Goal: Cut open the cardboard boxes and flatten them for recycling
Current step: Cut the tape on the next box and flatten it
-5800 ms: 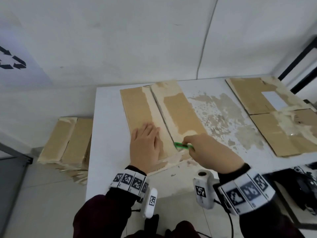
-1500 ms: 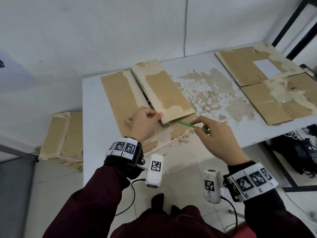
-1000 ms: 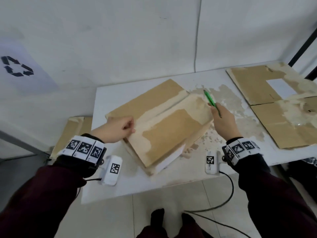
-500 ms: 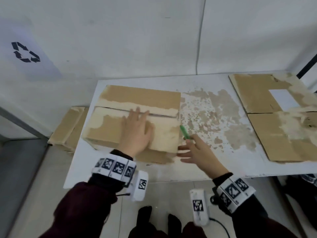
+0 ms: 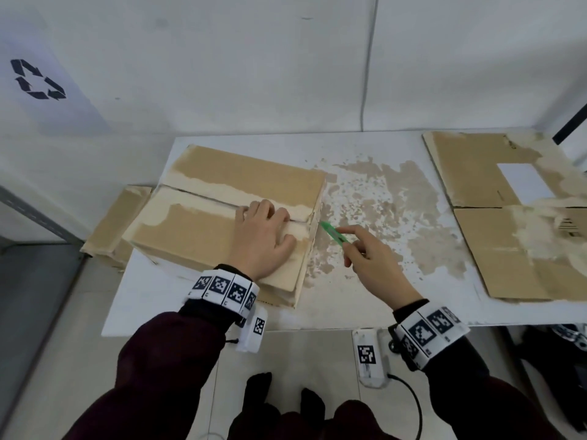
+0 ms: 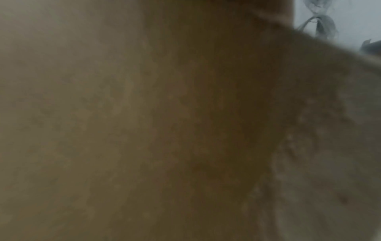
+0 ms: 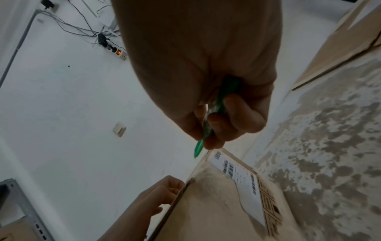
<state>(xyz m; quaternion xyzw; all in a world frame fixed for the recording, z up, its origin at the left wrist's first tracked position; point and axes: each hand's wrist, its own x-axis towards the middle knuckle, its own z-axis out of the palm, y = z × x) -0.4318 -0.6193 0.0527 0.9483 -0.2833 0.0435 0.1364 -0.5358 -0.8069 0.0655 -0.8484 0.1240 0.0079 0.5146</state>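
Cardboard lay under our left hand (image 5: 265,239), which pressed flat, fingers loose, on the box (image 5: 203,223) beside its top seam. Our right hand (image 5: 370,265) pinched a green cutter (image 5: 333,235), its tip just beside the box's right end. The box sat shut on the table (image 5: 374,300); we couldn't see inside. Flattened sheets (image 5: 508,217) lay well right.
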